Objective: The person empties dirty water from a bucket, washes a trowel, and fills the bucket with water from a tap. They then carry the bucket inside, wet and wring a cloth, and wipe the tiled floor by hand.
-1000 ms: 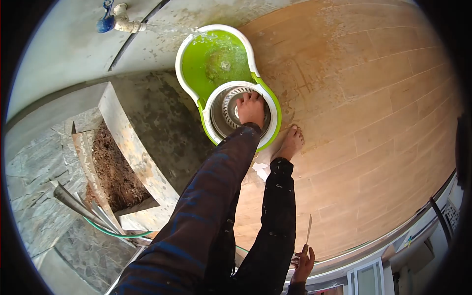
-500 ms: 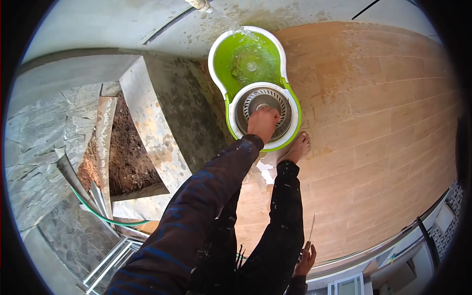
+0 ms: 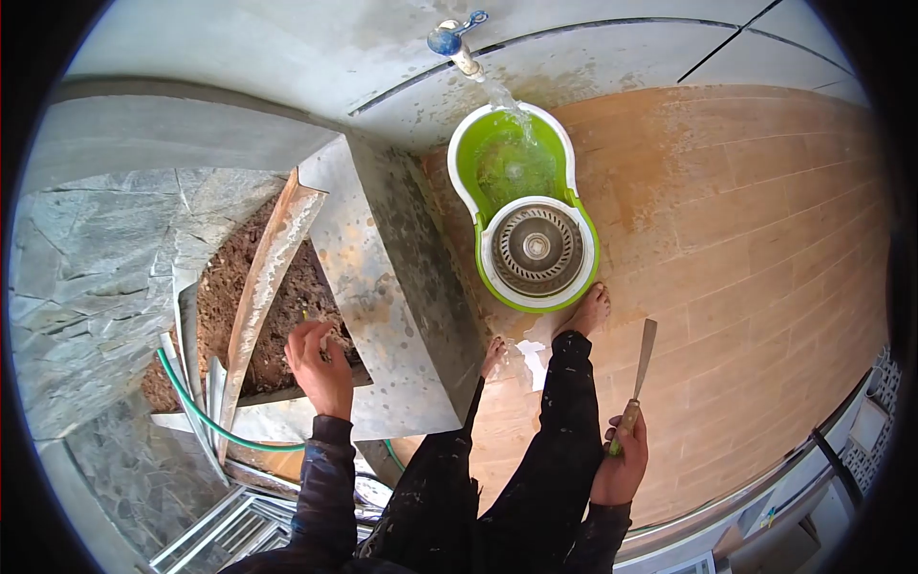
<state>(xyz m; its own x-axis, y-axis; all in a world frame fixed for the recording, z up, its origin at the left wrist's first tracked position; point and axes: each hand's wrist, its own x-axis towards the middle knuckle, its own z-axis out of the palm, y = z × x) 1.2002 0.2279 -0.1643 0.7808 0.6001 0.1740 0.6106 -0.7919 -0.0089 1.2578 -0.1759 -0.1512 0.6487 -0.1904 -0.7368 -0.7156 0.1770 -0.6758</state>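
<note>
My right hand (image 3: 623,461) grips the wooden handle of a putty knife (image 3: 644,359), its narrow metal blade pointing up and away from me. Over the soil (image 3: 251,330) of a triangular planter hovers my left hand (image 3: 320,368), its fingers loosely curled and apart, with nothing visible in them. A green mop bucket (image 3: 492,304) with a white rim stands on the floor ahead. Its metal spin basket (image 3: 537,247) shows an empty inside. From a blue-handled tap (image 3: 457,43), water (image 3: 512,105) runs into the far compartment.
The planter's concrete edge (image 3: 359,258) lies left of the bucket, with a board (image 3: 263,287) across its soil. A green hose (image 3: 215,421) and white frames (image 3: 225,526) are at lower left. My bare right foot (image 3: 591,308) is close to the bucket on the tiled floor (image 3: 727,287).
My left hand has left the spin basket and moved left over the planter. My right hand has come up further into view with the putty knife. The view has shifted, showing the tap.
</note>
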